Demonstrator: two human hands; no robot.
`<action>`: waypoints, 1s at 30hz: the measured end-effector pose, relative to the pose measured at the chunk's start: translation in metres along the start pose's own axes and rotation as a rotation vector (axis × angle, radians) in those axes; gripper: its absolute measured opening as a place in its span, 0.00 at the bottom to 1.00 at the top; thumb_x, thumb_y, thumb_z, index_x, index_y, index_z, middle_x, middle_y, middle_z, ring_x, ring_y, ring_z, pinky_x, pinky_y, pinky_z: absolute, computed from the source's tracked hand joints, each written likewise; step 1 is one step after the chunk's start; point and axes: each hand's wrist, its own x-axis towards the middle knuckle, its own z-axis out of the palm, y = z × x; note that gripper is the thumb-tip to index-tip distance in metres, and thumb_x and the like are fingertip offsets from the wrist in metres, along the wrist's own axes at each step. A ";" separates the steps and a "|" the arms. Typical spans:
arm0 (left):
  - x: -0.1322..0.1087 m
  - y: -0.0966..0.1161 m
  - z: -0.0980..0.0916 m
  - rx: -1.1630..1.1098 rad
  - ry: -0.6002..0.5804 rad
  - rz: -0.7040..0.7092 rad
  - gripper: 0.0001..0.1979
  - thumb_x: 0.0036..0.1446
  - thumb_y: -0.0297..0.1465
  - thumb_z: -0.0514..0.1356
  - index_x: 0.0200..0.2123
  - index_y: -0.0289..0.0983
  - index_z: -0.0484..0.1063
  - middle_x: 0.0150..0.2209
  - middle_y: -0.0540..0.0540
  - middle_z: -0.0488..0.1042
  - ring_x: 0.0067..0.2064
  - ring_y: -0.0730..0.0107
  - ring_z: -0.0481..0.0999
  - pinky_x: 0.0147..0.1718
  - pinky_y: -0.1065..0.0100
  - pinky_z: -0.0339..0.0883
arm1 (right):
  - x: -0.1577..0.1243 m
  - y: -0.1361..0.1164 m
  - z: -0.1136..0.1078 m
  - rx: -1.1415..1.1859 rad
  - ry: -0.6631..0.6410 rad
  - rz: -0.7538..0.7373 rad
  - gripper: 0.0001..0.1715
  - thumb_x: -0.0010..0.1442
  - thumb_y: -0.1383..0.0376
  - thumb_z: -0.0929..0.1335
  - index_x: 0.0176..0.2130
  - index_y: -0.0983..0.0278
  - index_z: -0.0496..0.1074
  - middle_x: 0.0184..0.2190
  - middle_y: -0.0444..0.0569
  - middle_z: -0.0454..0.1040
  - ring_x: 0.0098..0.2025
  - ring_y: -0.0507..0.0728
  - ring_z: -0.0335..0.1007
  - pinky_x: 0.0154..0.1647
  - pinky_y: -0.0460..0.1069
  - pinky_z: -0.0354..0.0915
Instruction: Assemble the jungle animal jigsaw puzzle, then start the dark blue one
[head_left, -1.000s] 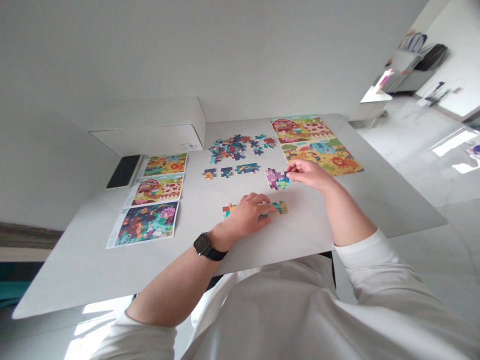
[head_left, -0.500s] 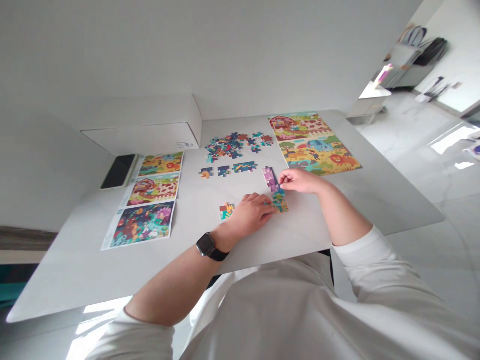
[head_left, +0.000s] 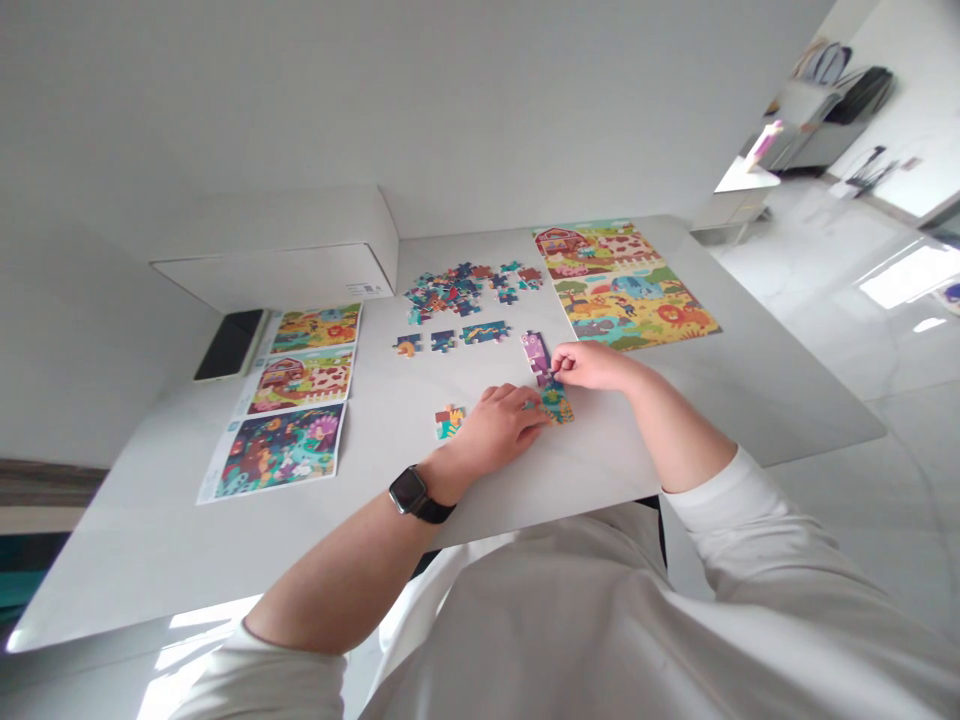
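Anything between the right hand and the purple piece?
Nothing visible. The right hand has its fingertips by the purple piece's lower end; the left hand lies nearer the body, beside the teal piece.

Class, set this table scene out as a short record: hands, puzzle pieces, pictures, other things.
Left hand: palm down, fingers at green pieces
Right hand: fingertips beside purple pieces, grip unclear
Loose pieces: piled near the wall
Row: moon piece, blue piece, longer strip
Left pictures: three-scene sheet
Right pictures: two-scene sheet
Other things: phone, box, wristwatch on left wrist
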 end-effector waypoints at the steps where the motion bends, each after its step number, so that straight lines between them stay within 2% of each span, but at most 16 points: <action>1: 0.000 0.001 0.000 0.005 0.003 0.003 0.13 0.74 0.34 0.62 0.55 0.48 0.85 0.62 0.43 0.80 0.59 0.54 0.77 0.60 0.52 0.68 | 0.000 0.000 0.001 -0.009 0.010 -0.001 0.07 0.59 0.70 0.76 0.37 0.58 0.79 0.31 0.42 0.83 0.33 0.55 0.77 0.39 0.48 0.65; 5: 0.003 0.003 0.001 0.006 0.003 0.041 0.17 0.76 0.33 0.57 0.60 0.47 0.83 0.67 0.44 0.79 0.60 0.55 0.77 0.61 0.52 0.67 | -0.001 -0.001 0.003 -0.026 0.034 -0.003 0.07 0.60 0.70 0.76 0.37 0.58 0.80 0.32 0.42 0.84 0.34 0.55 0.78 0.39 0.48 0.66; 8: 0.005 0.004 0.002 0.022 -0.014 0.053 0.18 0.77 0.32 0.55 0.60 0.46 0.83 0.66 0.44 0.80 0.60 0.55 0.76 0.61 0.52 0.67 | -0.002 -0.003 0.003 -0.034 0.059 0.004 0.07 0.61 0.70 0.76 0.38 0.58 0.80 0.33 0.42 0.84 0.34 0.55 0.78 0.38 0.48 0.66; 25: 0.007 0.002 0.003 0.070 -0.033 -0.001 0.20 0.74 0.29 0.57 0.62 0.48 0.82 0.68 0.42 0.78 0.62 0.51 0.75 0.63 0.47 0.67 | 0.001 -0.005 0.008 -0.081 0.131 -0.012 0.08 0.62 0.72 0.76 0.39 0.59 0.81 0.34 0.46 0.84 0.37 0.57 0.80 0.41 0.49 0.67; 27: 0.007 0.002 0.004 0.076 -0.031 0.001 0.20 0.74 0.29 0.57 0.62 0.47 0.83 0.68 0.42 0.78 0.62 0.51 0.75 0.62 0.47 0.67 | 0.004 -0.001 0.008 -0.102 0.176 -0.060 0.08 0.62 0.72 0.76 0.41 0.59 0.82 0.39 0.48 0.84 0.39 0.57 0.80 0.44 0.50 0.69; 30: 0.007 0.002 0.005 0.084 -0.025 0.005 0.20 0.74 0.29 0.56 0.62 0.47 0.82 0.69 0.44 0.78 0.62 0.51 0.75 0.62 0.48 0.67 | 0.007 0.004 0.007 -0.138 0.265 -0.213 0.14 0.64 0.73 0.73 0.46 0.60 0.85 0.49 0.52 0.83 0.49 0.60 0.80 0.56 0.53 0.71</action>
